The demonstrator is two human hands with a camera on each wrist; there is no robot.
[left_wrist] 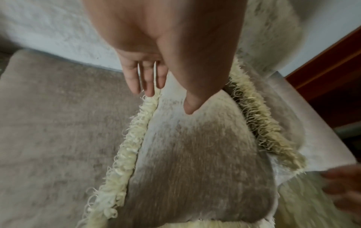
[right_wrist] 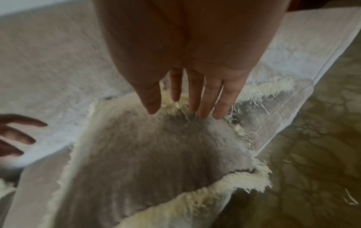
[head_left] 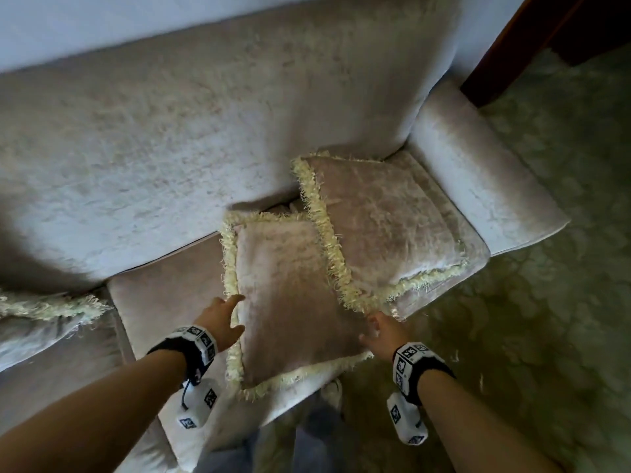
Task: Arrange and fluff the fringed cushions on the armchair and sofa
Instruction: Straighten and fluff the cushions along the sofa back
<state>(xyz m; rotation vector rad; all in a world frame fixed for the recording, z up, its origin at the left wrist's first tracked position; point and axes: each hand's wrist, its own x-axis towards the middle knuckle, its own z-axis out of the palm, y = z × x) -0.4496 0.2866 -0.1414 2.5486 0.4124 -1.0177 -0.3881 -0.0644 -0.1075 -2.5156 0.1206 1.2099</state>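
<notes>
Two beige velvet cushions with cream fringe lie flat on the sofa seat (head_left: 164, 302) at its right end. The near cushion (head_left: 286, 295) overhangs the seat's front edge. The far cushion (head_left: 386, 227) lies beside the armrest, and its fringe overlaps the near one. My left hand (head_left: 225, 319) is at the near cushion's left fringe (left_wrist: 125, 154) with straight fingers (left_wrist: 148, 83) and the thumb on the velvet. My right hand (head_left: 375, 331) reaches its right edge, fingers (right_wrist: 203, 100) straight over the fringe. Neither hand grips the near cushion (right_wrist: 146, 154).
A third fringed cushion (head_left: 41, 319) lies on the seat at the far left. The sofa backrest (head_left: 170, 148) rises behind, and the armrest (head_left: 478, 186) closes the right end. Green patterned carpet (head_left: 546, 336) lies to the right. Dark wooden furniture (head_left: 546, 35) stands at the back right.
</notes>
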